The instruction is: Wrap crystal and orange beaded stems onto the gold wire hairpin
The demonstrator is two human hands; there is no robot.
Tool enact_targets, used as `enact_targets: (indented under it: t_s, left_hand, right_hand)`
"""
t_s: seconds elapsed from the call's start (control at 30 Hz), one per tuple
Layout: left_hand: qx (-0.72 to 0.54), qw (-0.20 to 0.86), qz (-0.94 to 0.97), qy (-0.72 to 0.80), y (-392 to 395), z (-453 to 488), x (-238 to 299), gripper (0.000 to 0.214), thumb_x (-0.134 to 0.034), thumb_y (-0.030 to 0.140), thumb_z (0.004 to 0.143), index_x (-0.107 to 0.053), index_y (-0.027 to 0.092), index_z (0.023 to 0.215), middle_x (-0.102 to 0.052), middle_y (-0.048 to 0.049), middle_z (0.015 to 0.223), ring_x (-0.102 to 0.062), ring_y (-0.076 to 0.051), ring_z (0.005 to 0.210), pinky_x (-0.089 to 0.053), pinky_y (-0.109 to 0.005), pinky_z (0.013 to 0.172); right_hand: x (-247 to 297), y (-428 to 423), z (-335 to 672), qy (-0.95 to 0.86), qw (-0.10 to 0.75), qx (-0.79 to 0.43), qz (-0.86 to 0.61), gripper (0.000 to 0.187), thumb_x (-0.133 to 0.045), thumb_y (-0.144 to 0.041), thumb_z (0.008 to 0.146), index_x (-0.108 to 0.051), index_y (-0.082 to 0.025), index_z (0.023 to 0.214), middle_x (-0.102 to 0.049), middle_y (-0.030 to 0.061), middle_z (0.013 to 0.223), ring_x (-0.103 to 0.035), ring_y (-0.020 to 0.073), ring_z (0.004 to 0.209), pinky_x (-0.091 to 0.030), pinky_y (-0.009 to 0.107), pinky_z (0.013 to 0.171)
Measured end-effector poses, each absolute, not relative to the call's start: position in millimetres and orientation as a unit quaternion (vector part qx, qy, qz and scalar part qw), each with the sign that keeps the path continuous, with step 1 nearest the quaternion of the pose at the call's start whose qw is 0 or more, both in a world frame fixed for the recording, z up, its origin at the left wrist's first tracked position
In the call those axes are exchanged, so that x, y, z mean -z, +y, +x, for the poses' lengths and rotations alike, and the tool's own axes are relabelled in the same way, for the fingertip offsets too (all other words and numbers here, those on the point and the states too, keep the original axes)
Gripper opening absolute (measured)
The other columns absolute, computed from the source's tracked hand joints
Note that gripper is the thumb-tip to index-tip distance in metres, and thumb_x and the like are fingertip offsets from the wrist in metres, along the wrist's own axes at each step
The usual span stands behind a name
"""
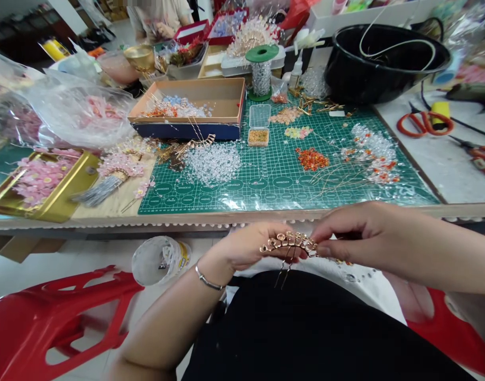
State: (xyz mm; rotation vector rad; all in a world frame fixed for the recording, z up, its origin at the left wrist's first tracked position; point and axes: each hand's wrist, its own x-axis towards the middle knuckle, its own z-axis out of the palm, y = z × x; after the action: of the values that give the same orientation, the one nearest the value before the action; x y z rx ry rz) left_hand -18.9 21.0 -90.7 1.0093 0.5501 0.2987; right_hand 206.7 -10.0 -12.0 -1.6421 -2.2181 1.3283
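Note:
In front of my lap I hold a gold hairpin point(292, 242), a curved row of small round settings with two wavy prongs pointing down. My left hand point(248, 244) is closed around it from behind, its fingertips partly hidden by the hairpin. With thumb and forefinger, my right hand point(355, 233) pinches the hairpin's right end, where some clear pieces show. Whether a wire or bead is also in that pinch is hidden. Below the right fingers, a few orange and clear beads show near the white cloth point(377, 286).
A green cutting mat point(274, 193) bears clear beads point(214, 161), orange beads point(311, 158) and beaded wire sprigs point(379, 159). Behind stand an open box point(222, 98), a wire spool point(262, 74) and a black basin point(385, 79). Orange-handled scissors point(424, 124) lie right; a gold tin point(63, 203) of pink flowers sits left.

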Motion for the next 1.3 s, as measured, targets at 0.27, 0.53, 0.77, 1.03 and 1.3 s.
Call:
enact_targets:
  t_s: [0.27,0.53,0.77,1.03,1.3]
  left_hand:
    - [-0.159,0.571,0.745,0.306,50,-11,32,0.012,-0.075,0.026,0.087,-0.077,0.021,0.077,-0.069,-0.0012,0.082,-0.063,-0.016,0.079,-0.048,-0.03,0.075]
    - [-0.312,0.221,0.87,0.312,0,-21,33,0.014,-0.065,0.015,0.094,-0.074,0.018,0.083,-0.07,-0.0024,0.081,-0.062,-0.018,0.083,-0.046,-0.036,0.08]
    - [-0.357,0.205,0.853,0.322,-10,-24,34,0.011,-0.068,0.012,0.091,-0.072,0.019,0.083,-0.071,-0.0023,0.081,-0.064,-0.017,0.083,-0.05,-0.035,0.083]
    - [-0.282,0.097,0.872,0.389,-16,-30,29,0.014,-0.063,0.02,0.097,-0.073,0.02,0.087,-0.075,-0.0024,0.09,-0.065,-0.021,0.091,-0.046,-0.037,0.084]
    - [-0.202,-0.013,0.917,0.343,-25,-14,37,0.011,-0.069,0.019,0.092,-0.067,0.017,0.081,-0.065,-0.0005,0.07,-0.054,-0.02,0.069,-0.034,-0.037,0.064]
  right_hand:
    - [31,-12,212,-0.723,-0.004,-0.42,-0.548,0.024,-0.06,-0.045,0.092,-0.077,-0.031,0.083,-0.073,-0.0036,0.075,-0.067,0.0157,0.065,-0.045,0.025,0.055]
    - [39,-8,224,-0.667,0.009,-0.493,-0.559,0.039,-0.054,-0.063,0.094,-0.073,-0.028,0.087,-0.069,-0.003,0.074,-0.062,0.0151,0.065,-0.047,0.027,0.06]
    - [37,-12,216,-0.67,0.025,-0.478,-0.568,0.034,-0.055,-0.055,0.094,-0.072,-0.027,0.082,-0.067,-0.0024,0.072,-0.061,0.0153,0.066,-0.043,0.026,0.058]
    - [46,-1,227,-0.647,0.007,-0.492,-0.582,0.039,-0.06,-0.062,0.088,-0.071,-0.025,0.078,-0.064,-0.0013,0.07,-0.056,0.0147,0.064,-0.04,0.025,0.055]
    - [41,-2,217,-0.643,-0.001,-0.477,-0.599,0.036,-0.06,-0.059,0.087,-0.071,-0.026,0.078,-0.064,-0.002,0.067,-0.052,0.0134,0.06,-0.04,0.025,0.052]
